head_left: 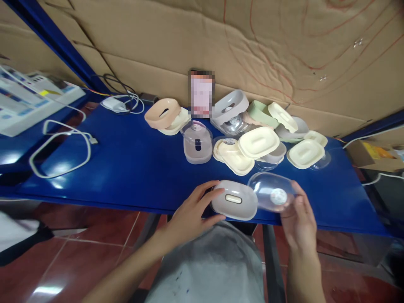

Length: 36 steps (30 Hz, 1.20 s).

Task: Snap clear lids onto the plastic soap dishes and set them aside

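Head cam: my left hand [192, 214] grips the grey soap-dish base [234, 200] at its left end, thumb on top, fingers curled under, at the near edge of the blue table [132, 164]. My right hand [298, 219] holds the clear lid [272, 192] by its right rim, fingers around the edge; the lid has a round white spot in the middle. Lid sits at 3 o'clock of the base, their edges touching or overlapping, can't tell which. At 12 o'clock of the base, further back, a 2nd grey dish w/ clear cover [198, 145]. At 1 o'clock, a heap of cream lids [258, 142] and more dishes against the cardboard wall [221, 38]. At 11 o'clock, a peach dish [162, 112]. At 9–10 o'clock, well apart, a white cable loop [59, 151].
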Motion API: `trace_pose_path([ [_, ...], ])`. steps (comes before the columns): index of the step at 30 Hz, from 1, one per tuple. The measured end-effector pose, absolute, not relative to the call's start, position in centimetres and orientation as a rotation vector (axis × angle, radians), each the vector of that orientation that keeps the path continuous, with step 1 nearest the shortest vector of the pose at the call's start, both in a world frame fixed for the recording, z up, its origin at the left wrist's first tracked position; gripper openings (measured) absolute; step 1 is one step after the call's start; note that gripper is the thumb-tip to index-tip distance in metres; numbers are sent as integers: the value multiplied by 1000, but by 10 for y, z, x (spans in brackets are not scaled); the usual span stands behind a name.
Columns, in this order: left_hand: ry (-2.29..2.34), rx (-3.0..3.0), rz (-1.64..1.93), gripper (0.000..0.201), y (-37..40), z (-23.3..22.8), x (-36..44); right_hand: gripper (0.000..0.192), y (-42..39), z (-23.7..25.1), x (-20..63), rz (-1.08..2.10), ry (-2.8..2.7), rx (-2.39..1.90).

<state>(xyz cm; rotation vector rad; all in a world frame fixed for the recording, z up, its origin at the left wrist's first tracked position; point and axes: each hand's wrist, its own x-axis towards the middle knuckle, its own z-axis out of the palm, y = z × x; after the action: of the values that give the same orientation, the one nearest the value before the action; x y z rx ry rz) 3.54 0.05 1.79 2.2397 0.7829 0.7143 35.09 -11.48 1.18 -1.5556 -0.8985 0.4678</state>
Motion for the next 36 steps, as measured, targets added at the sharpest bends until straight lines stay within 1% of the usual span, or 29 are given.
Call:
trace_pose_path([
  [2, 788, 2232, 713, 73, 0, 16, 35, 47, -113, 12, 323, 574, -903, -1598],
  [5, 782, 2254, 713, 79, -1, 14, 34, 42, -110, 17, 295, 536, -1006, -1712],
  [9, 797, 2269, 754, 78, -1, 12, 34, 35, -107, 27, 287, 331, -1247, -1809],
  [12, 814, 2230, 755, 78, -2, 10, 34, 35, -105, 30, 288, 192, -1393, -1821],
  [17, 775, 2192, 724, 75, 0, 10, 32, 39, -103, 26, 289, 308, -1604, -1676],
  [21, 773, 2170, 730, 74, 1, 12, 32, 45, -98, 24, 291, 400, -1661, -1659],
  [26, 772, 2227, 694, 72, 1, 14, 32, 45, -97, 22, 293, 382, -1627, -1652],
  [32, 757, 2244, 715, 65, 2, 13, 34, 51, -102, 16, 292, 332, -1694, -1662],
  [36, 770, 2252, 719, 63, 2, 13, 32, 52, -100, 15, 292, 336, -1731, -1623],
])
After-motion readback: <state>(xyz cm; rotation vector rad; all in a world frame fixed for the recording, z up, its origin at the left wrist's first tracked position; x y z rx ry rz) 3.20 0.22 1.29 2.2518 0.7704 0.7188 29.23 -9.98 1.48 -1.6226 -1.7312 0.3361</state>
